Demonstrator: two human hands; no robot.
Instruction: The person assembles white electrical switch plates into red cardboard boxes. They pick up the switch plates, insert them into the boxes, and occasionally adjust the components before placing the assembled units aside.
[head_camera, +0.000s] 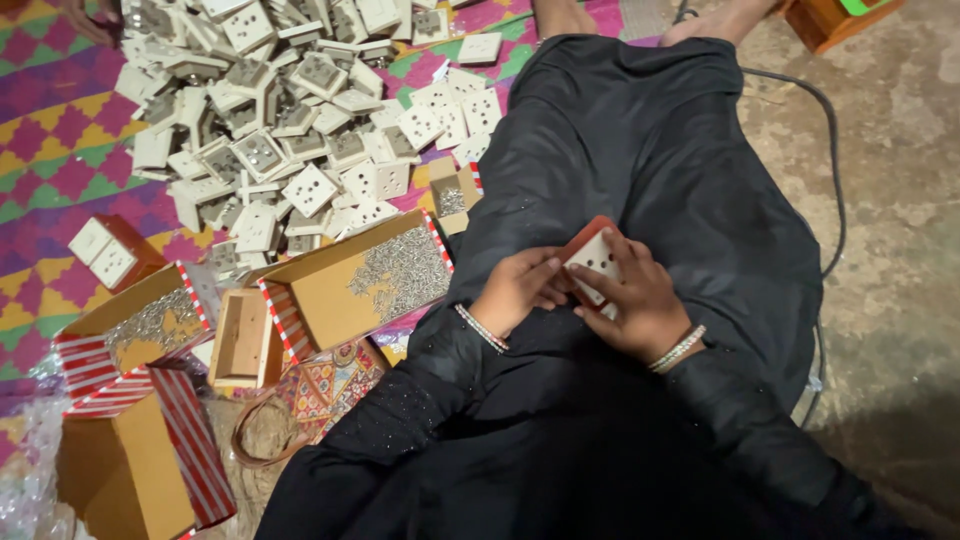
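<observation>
I have the socket plate (594, 258) over my lap, right hand (640, 300) fingers curled around it, left hand (518, 288) fingers pinching at its edge. I judge I'm fitting a piece; next calls for a screw from the open box (330, 290) left of it.

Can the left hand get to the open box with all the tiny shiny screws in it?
Probably yes. The left hand is on the socket in the lap, and the screw box lies open right beside it with nothing between.

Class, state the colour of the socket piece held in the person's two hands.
White face with a red back on the socket piece, seen in the head view.
</observation>
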